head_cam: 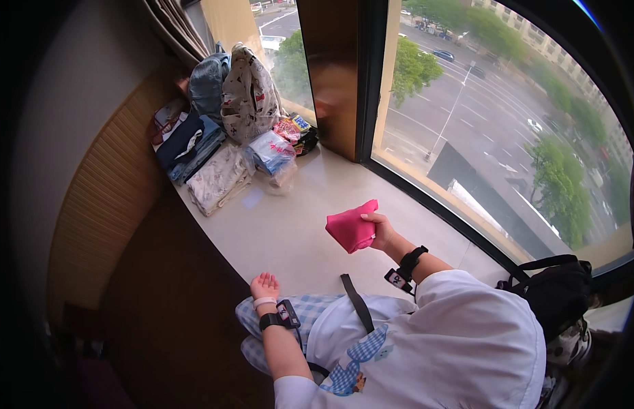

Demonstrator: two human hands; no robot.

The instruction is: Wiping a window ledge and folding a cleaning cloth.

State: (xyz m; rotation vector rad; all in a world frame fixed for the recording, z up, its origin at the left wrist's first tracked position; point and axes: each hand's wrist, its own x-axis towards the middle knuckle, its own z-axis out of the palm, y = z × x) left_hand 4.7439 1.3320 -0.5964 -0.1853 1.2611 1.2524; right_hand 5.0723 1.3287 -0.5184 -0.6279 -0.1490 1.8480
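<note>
My right hand [381, 231] grips a folded bright pink cloth [351, 227], thumb on top, held out over the pale window ledge [307, 240]. Palm up and holding nothing, my left hand [265, 286] rests by the ledge's front edge, near my knee in blue checked trousers [317, 307]. Farther along the ledge lie a folded cream patterned cloth [219, 178], folded blue denim [202, 148] and a folded navy garment [180, 140]. Beside them is a clear plastic bag [272, 158] with blue and white contents.
Behind the clothes stand a blue backpack [208, 84] and a patterned cloth bag [249, 97], with colourful snack packets [295, 130] alongside. A black bag [555, 291] sits at my right. The window [475, 102] borders the ledge; a ribbed panel [110, 179] curves at left.
</note>
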